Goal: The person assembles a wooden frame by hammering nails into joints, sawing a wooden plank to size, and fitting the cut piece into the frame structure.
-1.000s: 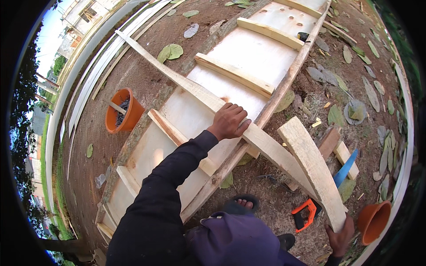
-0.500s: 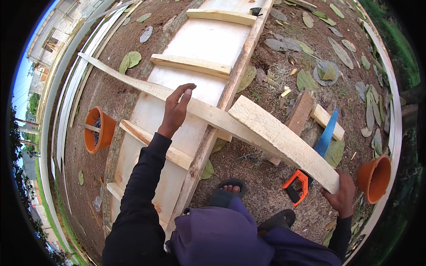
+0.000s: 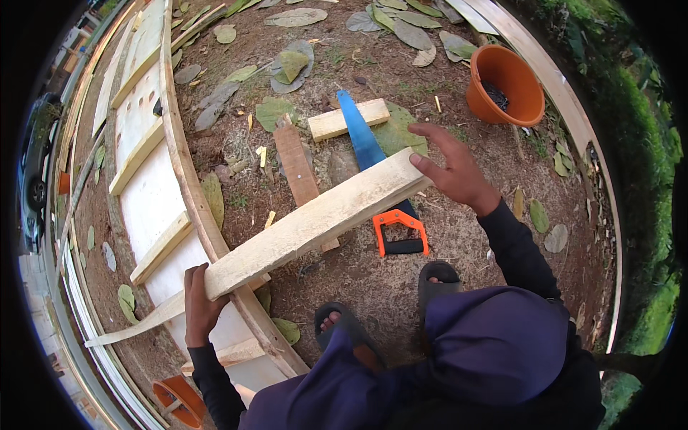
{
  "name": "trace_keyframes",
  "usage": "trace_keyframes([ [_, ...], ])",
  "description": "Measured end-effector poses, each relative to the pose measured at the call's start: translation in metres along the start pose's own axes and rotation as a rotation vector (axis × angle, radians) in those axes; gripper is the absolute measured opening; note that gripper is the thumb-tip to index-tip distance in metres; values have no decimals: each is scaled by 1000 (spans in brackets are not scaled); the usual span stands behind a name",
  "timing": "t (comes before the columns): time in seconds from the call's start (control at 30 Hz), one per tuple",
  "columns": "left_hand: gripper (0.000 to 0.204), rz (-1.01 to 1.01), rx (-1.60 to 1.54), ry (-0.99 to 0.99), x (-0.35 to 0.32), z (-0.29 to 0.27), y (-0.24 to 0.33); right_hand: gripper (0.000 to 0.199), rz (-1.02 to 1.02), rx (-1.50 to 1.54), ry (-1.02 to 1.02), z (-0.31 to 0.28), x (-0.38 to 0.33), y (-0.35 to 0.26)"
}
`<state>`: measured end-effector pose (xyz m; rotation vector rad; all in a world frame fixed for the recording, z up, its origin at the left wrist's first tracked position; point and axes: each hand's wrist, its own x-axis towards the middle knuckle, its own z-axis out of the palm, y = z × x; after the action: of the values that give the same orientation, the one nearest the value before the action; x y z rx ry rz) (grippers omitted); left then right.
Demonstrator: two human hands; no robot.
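Note:
A short, pale wooden board (image 3: 322, 215) slants across the middle, its right end farther from me. My left hand (image 3: 203, 307) is closed round its near left end. At the far end, my right hand (image 3: 455, 172) has its fingers stretched apart, the thumb against the board's corner. A long, thin plank (image 3: 136, 326) runs out to the left from under my left hand; the short board hides the rest of it. Beyond the board, a handsaw (image 3: 401, 233) with an orange and black handle and blue blade lies on the ground, partly covered by the board.
A long wooden frame with cross pieces (image 3: 161, 247) lies at left. A brown block (image 3: 295, 161) and a pale offcut (image 3: 351, 120) rest near the saw. One orange bucket (image 3: 505, 86) with dark bits inside stands far right, another bucket (image 3: 179, 400) near left. Leaves litter the soil.
The view has swung to the right. My left hand, raised with nothing held, has come to grip the board's left end. My right hand's fingers have spread from their grip at the other end.

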<state>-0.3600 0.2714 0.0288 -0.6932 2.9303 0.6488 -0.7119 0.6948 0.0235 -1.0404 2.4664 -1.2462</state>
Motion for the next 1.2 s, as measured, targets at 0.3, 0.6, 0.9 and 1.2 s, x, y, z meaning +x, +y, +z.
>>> trace_keyframes([
  [0.3,79,-11,64,-147,13,-12,1,56,390,826,230,58,-71,68],
  [0.6,72,-25,193,-234,33,-14,44,61,415,949,576,90,-65,41],
  [0.9,73,-155,270,-293,35,-8,53,37,469,913,707,92,-62,30],
  [1.2,77,-259,292,-353,41,-12,57,38,448,918,712,92,-64,33],
])
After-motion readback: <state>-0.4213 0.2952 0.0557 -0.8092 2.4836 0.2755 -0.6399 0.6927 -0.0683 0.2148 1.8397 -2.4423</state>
